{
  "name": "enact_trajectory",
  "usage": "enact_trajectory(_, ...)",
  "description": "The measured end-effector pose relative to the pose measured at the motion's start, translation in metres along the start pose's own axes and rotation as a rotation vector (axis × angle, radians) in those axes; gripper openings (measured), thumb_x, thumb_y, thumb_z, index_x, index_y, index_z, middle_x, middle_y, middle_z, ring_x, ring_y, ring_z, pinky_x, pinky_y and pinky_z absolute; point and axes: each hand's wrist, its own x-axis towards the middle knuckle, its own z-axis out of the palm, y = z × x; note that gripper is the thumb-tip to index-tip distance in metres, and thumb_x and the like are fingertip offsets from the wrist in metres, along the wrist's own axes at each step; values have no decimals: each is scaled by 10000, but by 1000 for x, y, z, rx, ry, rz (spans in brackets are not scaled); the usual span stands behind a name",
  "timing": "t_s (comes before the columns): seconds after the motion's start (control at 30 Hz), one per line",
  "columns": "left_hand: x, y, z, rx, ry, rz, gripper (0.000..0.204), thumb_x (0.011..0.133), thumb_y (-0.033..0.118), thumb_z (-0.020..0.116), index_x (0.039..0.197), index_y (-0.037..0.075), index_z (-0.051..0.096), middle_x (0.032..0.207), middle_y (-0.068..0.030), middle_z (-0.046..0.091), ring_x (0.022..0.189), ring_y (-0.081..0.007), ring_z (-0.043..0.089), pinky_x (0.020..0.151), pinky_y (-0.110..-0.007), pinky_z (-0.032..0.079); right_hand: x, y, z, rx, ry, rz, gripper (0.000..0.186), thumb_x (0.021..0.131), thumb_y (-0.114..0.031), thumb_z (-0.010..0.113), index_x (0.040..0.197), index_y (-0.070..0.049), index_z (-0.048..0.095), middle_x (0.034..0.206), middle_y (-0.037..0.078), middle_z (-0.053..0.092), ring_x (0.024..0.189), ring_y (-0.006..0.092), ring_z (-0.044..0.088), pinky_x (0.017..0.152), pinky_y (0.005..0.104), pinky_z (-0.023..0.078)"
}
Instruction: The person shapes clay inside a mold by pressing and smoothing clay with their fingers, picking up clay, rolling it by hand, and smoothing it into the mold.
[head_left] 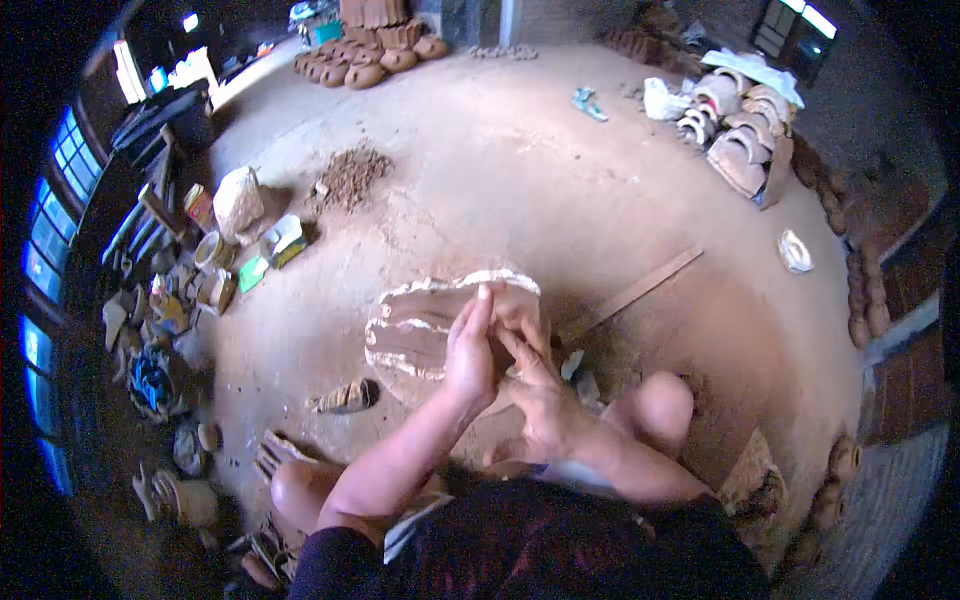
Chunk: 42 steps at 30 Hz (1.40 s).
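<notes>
In front of me on the floor lies a mold with a pale, chipped rim, with brown clay lining its hollows. Both my hands are over its right part, close together. My left hand is held edgewise, with its visible digits stretched away from me; the rest are partly hidden. Just right of it, my right hand has its fingers extended toward the left one and its thumb spread apart. Nothing shows in either hand. Whether the fingertips press the clay is hard to make out.
A flat wooden strip lies right of the mold, and a dark-ended lump lies left. Crumbled clay is heaped farther off. Pots and containers crowd the left side. Curved molds are stacked at far right; rounded clay pieces stand at the back.
</notes>
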Motion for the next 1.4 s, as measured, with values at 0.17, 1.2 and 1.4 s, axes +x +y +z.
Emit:
enact_trajectory(0.17, -32, 9, -17, -120, -78, -106, 785, 1047, 693, 377, 1498, 57, 467, 1273, -153, 645, 1012, -230, 647, 851, -378, 538, 40, -39, 15, 11, 57, -132, 914, 904, -741, 573, 1414, 17, 587, 1634, 312, 287, 1549, 482, 201, 1254, 621, 129)
enact_trajectory(1.2, -67, 7, -42, 394, -323, 602, 1087, 944, 855, 108, 1662, 70, -113, 1748, -169, -66, 1610, -320, 8, 1286, -443, 49, 40, -84, 88, 1271, 54, 528, 776, 1110, -592, 187, 1681, -112, -26, 1763, 86, 22, 1611, 214, 39, 1291, 447, 93)
enact_trajectory(1.4, -69, -8, -61, 335, -378, 646, 980, 1041, 725, 159, 1636, 15, -158, 1745, -182, -23, 1610, -321, 2, 1289, -444, 61, 46, -82, 103, 1320, 122, 573, 811, 1096, -642, 179, 1686, -98, 64, 1763, 56, 70, 1607, 203, 50, 1294, 420, 34)
